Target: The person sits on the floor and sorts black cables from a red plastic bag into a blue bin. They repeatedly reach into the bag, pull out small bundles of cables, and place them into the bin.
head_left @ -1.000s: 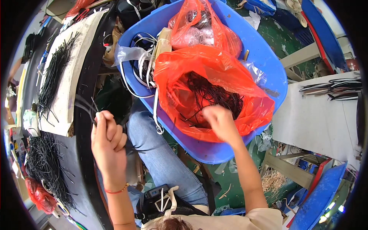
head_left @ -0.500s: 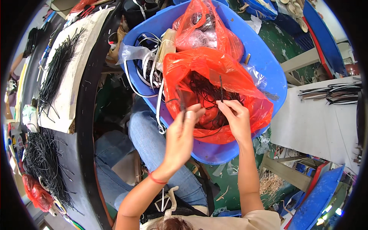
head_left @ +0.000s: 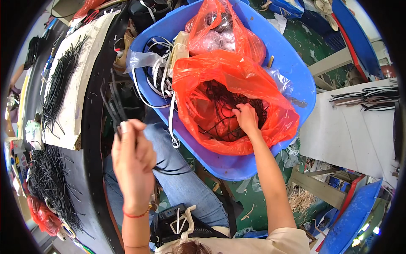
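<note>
My left hand (head_left: 134,163) is raised over my left thigh, closed round a small bunch of thin black cords (head_left: 115,103). Their upper ends are smeared by motion, and a few tails hang out below the fingers. Inside an open red plastic bag (head_left: 192,112), my right hand (head_left: 247,117) has its fingers drawn together among a tangle of black cords (head_left: 218,99). It seems to pinch some of them; the fingertips are partly hidden. The bag sits in a large blue plastic tub (head_left: 292,67).
Behind the open bag lies another red bag (head_left: 249,40), beside white-edged straps (head_left: 158,76). On the bench to my left are black cord bundles (head_left: 63,82) on a pale board (head_left: 95,31). More black strips (head_left: 368,97) lie on a white table (head_left: 330,131) at right.
My left hand has moved left, away from the red bag, carrying black cords over my thigh. My right hand has shifted slightly left and stays in the bag.
</note>
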The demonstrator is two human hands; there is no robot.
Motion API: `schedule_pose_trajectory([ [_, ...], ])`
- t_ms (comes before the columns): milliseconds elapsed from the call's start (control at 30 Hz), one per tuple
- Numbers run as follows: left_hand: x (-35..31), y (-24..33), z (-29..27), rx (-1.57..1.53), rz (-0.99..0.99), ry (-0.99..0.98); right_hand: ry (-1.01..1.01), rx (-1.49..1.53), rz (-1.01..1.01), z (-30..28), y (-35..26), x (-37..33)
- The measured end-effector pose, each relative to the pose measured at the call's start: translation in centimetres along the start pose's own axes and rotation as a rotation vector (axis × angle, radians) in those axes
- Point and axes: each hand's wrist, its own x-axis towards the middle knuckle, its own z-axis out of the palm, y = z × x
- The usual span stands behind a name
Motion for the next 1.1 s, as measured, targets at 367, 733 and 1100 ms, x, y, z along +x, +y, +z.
schedule_pose_trajectory([
  [367, -1.2, -0.4, -0.7, -0.021, -0.101, -0.077, -0.031, -0.011, -0.065, 1.6, -0.6, 1.8],
  [733, -0.4, -3.5, 0.9, 0.03, -0.239, -0.168, 0.008, 0.597, 0.04, -6.4, -3.6, -1.6],
  [1100, 0.3, -11.2, 3.4, 0.42, 0.1, -0.29, 0.007, 0.781, -0.156, -7.0, -11.3, -8.8],
])
